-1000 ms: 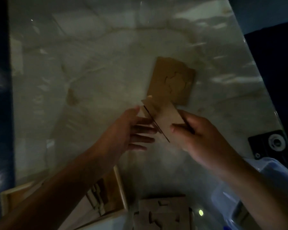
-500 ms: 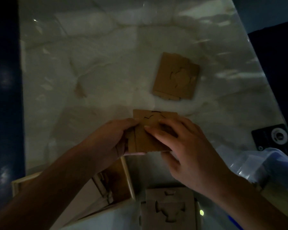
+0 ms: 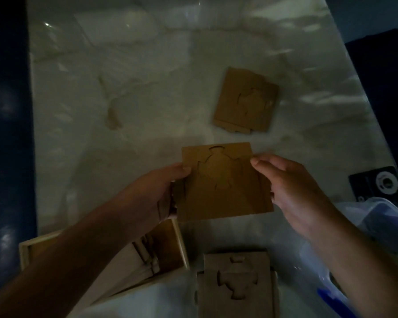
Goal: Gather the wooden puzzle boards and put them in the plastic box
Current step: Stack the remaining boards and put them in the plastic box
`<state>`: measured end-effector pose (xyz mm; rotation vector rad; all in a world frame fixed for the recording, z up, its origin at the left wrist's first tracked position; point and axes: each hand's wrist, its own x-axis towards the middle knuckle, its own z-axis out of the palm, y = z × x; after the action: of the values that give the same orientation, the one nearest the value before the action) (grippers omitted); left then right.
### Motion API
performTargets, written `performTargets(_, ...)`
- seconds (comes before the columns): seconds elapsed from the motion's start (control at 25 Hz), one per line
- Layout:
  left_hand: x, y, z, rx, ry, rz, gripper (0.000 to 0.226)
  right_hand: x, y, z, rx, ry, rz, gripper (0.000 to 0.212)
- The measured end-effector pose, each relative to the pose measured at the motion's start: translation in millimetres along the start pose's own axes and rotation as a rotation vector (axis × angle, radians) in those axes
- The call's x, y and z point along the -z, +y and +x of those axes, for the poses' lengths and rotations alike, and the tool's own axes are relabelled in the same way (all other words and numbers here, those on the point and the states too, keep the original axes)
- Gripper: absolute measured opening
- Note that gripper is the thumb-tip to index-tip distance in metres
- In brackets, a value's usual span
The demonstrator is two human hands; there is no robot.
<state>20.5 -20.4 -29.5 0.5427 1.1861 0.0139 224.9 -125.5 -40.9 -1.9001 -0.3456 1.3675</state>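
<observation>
Dim light falls on a pale marbled tabletop (image 3: 147, 92). Above its middle both hands hold a wooden puzzle board (image 3: 225, 182) nearly flat, its face up toward the camera, long axis running left to right, with a figure-shaped cut-out in its face. Three groups of boards show: the held one, a small stack (image 3: 246, 104) lying further away to the right, and a near board (image 3: 237, 285) with a cross-shaped cut-out at the bottom edge. The left hand (image 3: 156, 191) curls round the left edge, thumb on top. The right hand (image 3: 292, 191) pinches the upper right corner with bent fingers. A plastic box (image 3: 381, 216) sits at right, a wooden tray (image 3: 179, 244) at lower left
</observation>
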Motion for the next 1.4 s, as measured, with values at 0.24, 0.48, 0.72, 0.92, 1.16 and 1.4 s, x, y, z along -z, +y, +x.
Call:
performTargets(0.24,6,-8,7,-0.286,0.115,0.241,0.024,-6,11,0,0.194,0.089,-0.018,0.013)
performTargets(0.48,1,-16,18,-0.484,0.233,0.373,0.009,-4,12,-12,0.558,0.149,-0.313,0.021)
performTargets(0.72,-3,-26,17,-0.612,0.234,0.428,0.024,10,10,-15,0.774,0.059,-0.537,0.063)
performTargets(0.92,-8,-35,9,-0.552,0.215,0.339,0.017,20,20,-18,0.850,-0.021,-0.880,0.063)
performTargets(1.16,-8,-42,-7,-0.486,0.176,0.293,0.016,19,35,-30,0.870,-0.128,-1.115,0.102)
performTargets(1.4,-9,-53,-22,-0.437,0.203,0.281,0.014,15,30,-44,0.927,-0.216,-1.261,0.113)
